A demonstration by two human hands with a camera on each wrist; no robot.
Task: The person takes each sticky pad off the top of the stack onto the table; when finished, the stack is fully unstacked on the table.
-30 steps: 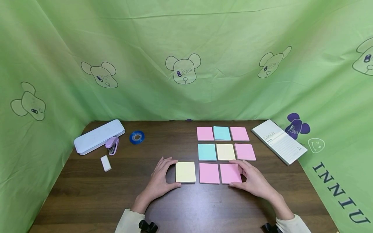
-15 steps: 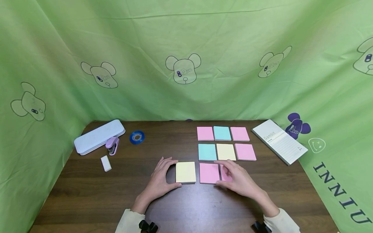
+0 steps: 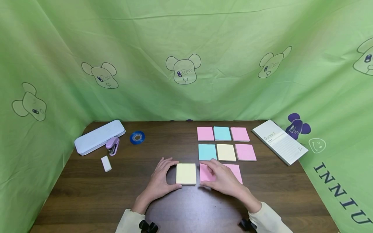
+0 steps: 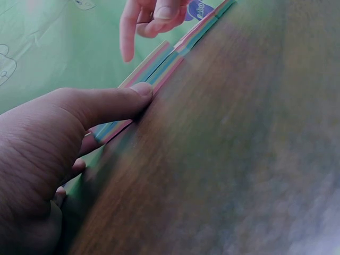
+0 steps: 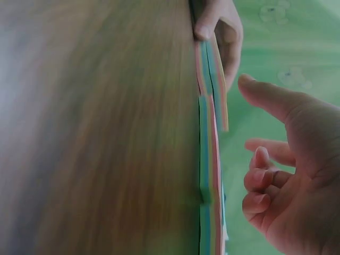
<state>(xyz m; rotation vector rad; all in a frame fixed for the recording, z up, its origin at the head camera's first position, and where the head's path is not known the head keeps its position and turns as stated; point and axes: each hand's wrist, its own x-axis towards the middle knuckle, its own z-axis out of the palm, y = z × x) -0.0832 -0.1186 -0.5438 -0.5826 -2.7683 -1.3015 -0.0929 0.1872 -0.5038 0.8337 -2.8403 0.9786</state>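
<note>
My left hand (image 3: 158,178) pinches the left side of a yellow sticky note pad (image 3: 186,174), thumb at its near edge and fingers at its far edge. In the left wrist view, the stack's side (image 4: 162,66) shows two multicoloured layers split by a dark line, with the thumb against it. My right hand (image 3: 222,178) hovers over a pink sticky note pad (image 3: 205,173), thumb and forefinger apart. The right wrist view shows this right hand (image 5: 297,170) clear of the pads, holding nothing. A second pink pad (image 3: 234,171) is partly hidden behind it.
Behind are rows of pink, blue and yellow pads, including a blue pad (image 3: 207,152) and yellow pad (image 3: 226,152). A notepad (image 3: 279,142) lies at right. At left are a pencil case (image 3: 99,137), purple stapler (image 3: 112,145), white eraser (image 3: 106,163) and blue tape roll (image 3: 137,137).
My right hand has moved left, from the right pink pad in the front row to above the left one, beside the yellow pad. The left hand has stayed at the yellow pad.
</note>
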